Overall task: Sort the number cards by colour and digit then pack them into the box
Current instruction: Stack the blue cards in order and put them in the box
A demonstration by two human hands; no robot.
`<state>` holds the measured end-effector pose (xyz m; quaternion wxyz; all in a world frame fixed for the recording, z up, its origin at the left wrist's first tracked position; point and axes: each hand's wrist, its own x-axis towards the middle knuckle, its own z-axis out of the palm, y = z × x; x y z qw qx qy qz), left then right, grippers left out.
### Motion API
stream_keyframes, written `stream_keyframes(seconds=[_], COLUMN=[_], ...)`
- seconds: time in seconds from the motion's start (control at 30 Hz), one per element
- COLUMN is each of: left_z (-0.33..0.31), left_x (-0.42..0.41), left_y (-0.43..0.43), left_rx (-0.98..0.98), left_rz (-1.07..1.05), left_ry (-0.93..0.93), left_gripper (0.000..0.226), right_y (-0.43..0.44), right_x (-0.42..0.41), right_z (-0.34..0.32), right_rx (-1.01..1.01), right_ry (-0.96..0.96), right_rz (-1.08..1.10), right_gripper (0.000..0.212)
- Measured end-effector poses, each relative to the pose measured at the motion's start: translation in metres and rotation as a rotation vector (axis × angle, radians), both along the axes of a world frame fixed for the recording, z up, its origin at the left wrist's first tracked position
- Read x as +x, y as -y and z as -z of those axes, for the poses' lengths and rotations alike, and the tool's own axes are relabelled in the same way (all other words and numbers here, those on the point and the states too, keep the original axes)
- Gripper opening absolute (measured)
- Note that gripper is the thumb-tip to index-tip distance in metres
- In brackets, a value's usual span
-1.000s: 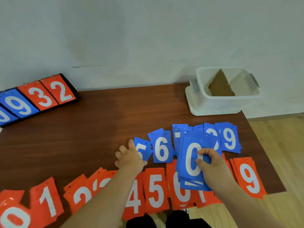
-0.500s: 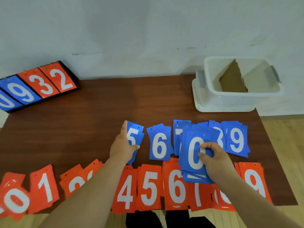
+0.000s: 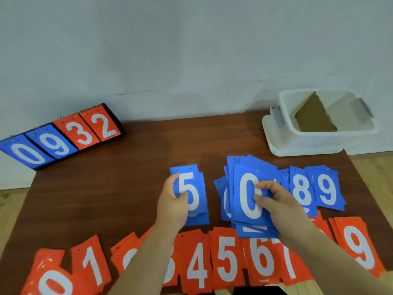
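Observation:
My left hand grips a small stack of blue 5 cards, held upright above the table. My right hand holds a thick stack of blue cards with a 0 on top. Blue 8 and blue 9 piles lie to the right on the brown table. A row of red piles runs along the near edge: 0, 1, 4, 5, 6, 7, 9. My left arm hides the red 2 and 3 piles.
A white plastic box with a brown cardboard piece inside stands at the table's back right, on its lid. A black flip scoreboard showing 0 9 3 2 leans at the back left. Wooden floor lies past the table's right edge.
My left hand has picked up the blue 5 stack from the table and raised it. The blue 6 pile is now mostly hidden behind the stack in my right hand. The camera tilted down.

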<state>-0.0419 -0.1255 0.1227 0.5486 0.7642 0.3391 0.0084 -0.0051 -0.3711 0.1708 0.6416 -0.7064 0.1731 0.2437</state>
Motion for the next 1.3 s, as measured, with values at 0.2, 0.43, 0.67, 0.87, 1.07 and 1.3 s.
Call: stream_keyframes(seconds=[0.2,0.43,0.67,0.87,1.07,1.3], left_z=[-0.015,-0.056,-0.023,0.043,0.070,0.071], left_x=[-0.040,-0.024,0.008,0.050,0.079,0.083], left_y=[0.018,0.033,0.067,0.116,0.163,0.173], left_rx=[-0.419,-0.443,-0.207,0.172,0.441,0.390], left_rz=[0.042,0.279,0.293,0.240,0.214,0.067], left_ry=[0.052,0.091,-0.089,-0.477,-0.678,-0.688], left_gripper=[0.044,0.033,0.063,0.097,0.118,0.127], right_y=[-0.048,-0.054,0.019,0.100,0.165,0.208], right_x=[-0.015,-0.027,-0.017,-0.019,-0.019,-0.007], right_z=[-0.018,-0.006,-0.007,0.008,0.028,0.037], right_rx=[-0.003,-0.151,-0.428,-0.529,-0.531,-0.471], right_ry=[0.080,0.032,0.252,0.215,0.141,0.081], right_rz=[-0.196,-0.256,-0.060,-0.022,-0.040,-0.022], right_gripper=[0.019,0.015,0.019,0.019,0.019,0.017])
